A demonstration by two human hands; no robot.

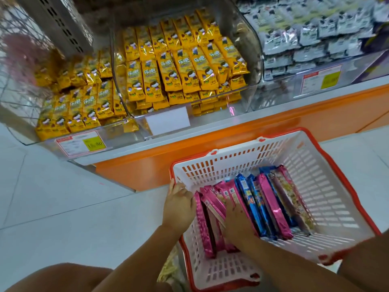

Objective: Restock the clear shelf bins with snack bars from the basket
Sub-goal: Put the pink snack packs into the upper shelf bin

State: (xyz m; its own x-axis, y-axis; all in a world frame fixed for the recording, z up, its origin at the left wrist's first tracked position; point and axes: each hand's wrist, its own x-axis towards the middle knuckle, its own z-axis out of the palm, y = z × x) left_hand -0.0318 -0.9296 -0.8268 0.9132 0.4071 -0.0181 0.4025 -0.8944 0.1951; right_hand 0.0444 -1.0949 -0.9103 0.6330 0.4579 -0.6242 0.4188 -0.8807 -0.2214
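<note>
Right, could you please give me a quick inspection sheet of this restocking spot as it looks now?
Surface: white floor tiles, basket standing on them.
Job's things: pink bars and blue bars on edge in basket; clear bins hold yellow packs.
Clutter: nothing seen.
Hands: left hand against outermost pink bar, fingers hidden; right hand curled among pink bars.
Cables: nothing seen.
Surroundings: orange shelf base, price tags, white packs.

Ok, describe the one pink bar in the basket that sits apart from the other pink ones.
Find the white basket with the red rim on the floor below the orange shelf base. Bars stand on edge inside, most pink bars bunched at its left. This pink bar stands further right, alone, with blue bars on both sides.
</note>
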